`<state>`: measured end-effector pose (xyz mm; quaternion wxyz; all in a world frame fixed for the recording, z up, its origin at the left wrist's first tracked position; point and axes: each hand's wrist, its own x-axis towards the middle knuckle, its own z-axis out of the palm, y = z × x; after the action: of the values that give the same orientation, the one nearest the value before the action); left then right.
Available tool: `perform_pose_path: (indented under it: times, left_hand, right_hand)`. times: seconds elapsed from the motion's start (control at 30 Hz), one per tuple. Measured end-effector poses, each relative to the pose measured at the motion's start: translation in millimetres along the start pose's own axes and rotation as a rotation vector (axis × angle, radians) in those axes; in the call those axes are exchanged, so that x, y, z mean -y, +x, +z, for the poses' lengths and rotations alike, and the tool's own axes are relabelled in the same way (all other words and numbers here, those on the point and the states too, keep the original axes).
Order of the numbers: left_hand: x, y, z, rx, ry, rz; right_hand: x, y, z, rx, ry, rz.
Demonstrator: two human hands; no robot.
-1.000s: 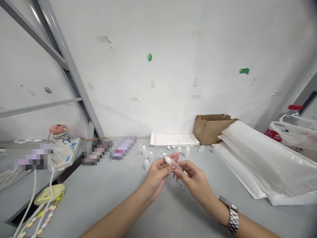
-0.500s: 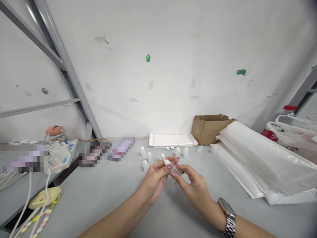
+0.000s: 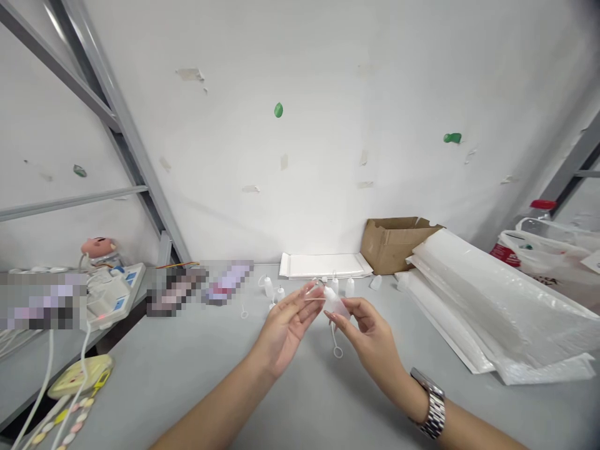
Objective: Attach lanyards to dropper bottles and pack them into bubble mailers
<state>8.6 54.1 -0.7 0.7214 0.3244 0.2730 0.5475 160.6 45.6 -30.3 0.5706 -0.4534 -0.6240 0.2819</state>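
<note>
A small translucent bottle with a white top [image 3: 335, 302] is held between the thumb and fingers of my right hand [image 3: 370, 328], tilted with its tip toward the upper left. Beside the tip, my left hand [image 3: 288, 322] has its fingers spread, with nothing visibly gripped. A white ring on a thin strap [image 3: 338, 351] shows below the bottle. Behind my hands stand several similar bottles, among them one at the left [image 3: 268, 287] and one at the right [image 3: 350, 288]. Another white ring piece [image 3: 244, 314] lies on the grey table [image 3: 197, 375].
At the back are a flat white box [image 3: 323, 265] and an open cardboard box [image 3: 394, 247]. Bubble-wrap packaging [image 3: 497, 306] covers the right side. On the left lie a power strip [image 3: 117, 297], cables and a yellow case [image 3: 79, 376].
My left hand has come off the bottle and shifted slightly left, its fingers opening. The bottle stays in my right hand and is turned more upright, with the strap ring more visible below.
</note>
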Motion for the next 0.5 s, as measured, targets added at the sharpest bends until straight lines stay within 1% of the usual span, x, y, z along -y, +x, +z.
perform_pose_path:
  times: [0.1, 0.2, 0.3, 0.5]
  left_hand:
    - [-3.3, 3.2, -2.7, -0.054, -0.054, 0.012]
    - [-5.5, 5.3, -4.5, -0.076, -0.098, 0.003]
    - [-6.0, 7.1, -6.5, -0.090, -0.127, 0.004]
    - [-5.2, 7.3, -7.2, -0.121, -0.115, 0.011]
  right_hand:
    - [1.2, -0.6, -1.0, 0.020, -0.124, -0.063]
    - [2.8, -2.8, -1.0, 0.055, -0.214, -0.140]
    - [3.5, -3.4, -0.8, 0.052, -0.267, -0.202]
    - [4.3, -3.2, -0.5, 0.087, -0.300, -0.230]
